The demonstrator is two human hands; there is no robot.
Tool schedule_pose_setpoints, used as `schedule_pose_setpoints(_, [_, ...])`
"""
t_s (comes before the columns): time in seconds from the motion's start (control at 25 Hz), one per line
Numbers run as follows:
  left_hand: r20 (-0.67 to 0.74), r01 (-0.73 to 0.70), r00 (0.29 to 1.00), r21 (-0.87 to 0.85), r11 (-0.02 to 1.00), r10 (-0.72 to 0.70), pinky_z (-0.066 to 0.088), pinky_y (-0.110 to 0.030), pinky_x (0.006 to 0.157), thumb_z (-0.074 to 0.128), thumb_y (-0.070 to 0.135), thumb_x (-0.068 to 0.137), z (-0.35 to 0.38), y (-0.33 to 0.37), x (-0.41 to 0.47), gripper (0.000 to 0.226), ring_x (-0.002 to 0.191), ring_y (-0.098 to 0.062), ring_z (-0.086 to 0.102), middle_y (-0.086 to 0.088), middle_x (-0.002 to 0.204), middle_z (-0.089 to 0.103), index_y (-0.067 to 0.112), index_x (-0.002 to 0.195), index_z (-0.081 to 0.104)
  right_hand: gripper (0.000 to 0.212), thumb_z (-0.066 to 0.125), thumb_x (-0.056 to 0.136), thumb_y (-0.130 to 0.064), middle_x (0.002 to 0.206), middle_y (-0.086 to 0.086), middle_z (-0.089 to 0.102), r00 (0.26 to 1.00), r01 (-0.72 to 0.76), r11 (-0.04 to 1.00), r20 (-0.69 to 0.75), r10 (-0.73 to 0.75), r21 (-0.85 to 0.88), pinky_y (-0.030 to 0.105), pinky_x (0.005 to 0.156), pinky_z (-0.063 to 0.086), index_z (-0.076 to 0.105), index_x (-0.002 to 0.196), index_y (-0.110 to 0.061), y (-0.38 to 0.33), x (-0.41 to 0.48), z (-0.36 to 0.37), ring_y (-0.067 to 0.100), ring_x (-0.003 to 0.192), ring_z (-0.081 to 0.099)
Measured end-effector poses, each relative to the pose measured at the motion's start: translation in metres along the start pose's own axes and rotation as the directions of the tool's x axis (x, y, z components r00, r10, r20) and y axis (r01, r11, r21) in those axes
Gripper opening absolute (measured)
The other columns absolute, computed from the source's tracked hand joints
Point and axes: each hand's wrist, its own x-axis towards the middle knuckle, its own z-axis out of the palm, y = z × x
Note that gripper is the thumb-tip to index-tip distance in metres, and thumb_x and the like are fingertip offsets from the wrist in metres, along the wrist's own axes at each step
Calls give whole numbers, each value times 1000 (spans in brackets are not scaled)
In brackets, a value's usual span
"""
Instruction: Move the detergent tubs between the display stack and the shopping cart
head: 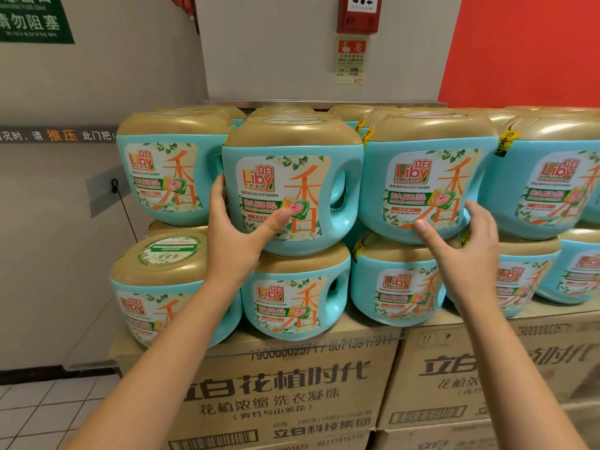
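Hands on stacked tubs
Left grip (237, 235) clasps the middle tub (292, 190); right grip (467, 251) rests spread open against its right-hand neighbour (422, 177).

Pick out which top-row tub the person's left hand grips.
The top-row tub second from the left: the left hand holds its side, thumb pressed on the front label. The right hand is at the next tub over.

Bare left hand (233, 243), bare right hand (467, 254)
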Motion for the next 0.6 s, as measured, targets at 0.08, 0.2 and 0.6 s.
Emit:
schedule_pose_setpoints(0.08, [-11, 4, 1000, -8, 1000, -4, 51, -21, 96, 82, 59, 55, 1, 0, -1, 108, 118, 4, 55, 14, 133, 54, 27, 145, 32, 67, 71, 81, -43, 147, 12, 37, 999, 6, 1000, -38, -5, 22, 45, 113, 29, 48, 134, -10, -1, -4, 5, 23, 139, 30])
schedule_pose_setpoints(0.2, [-20, -1, 1000, -2, 1000, 1, 51, -28, 99, 82, 58, 56, 2, -1, -2, 107, 121, -1, 55, 11, 135, 55, 26, 146, 32, 70, 72, 80, -44, 148, 14, 33, 996, -16, 1000, -86, 16, 2, 40, 114, 28, 47, 134, -8, -5, -9, 11, 24, 140, 28])
schedule_pose_setpoints(0.6, [-189, 13, 982, 205, 979, 26, 38, -35, 110, 71, 62, 66, 3, 14, -20, 87, 134, -10, 36, 4, 143, 36, 26, 138, 38, 75, 71, 80, -45, 145, 12, 35, 997, 2, 1000, -72, 1, 28, 47, 110, 34, 40, 137, -8, -2, -13, 5, 25, 136, 35])
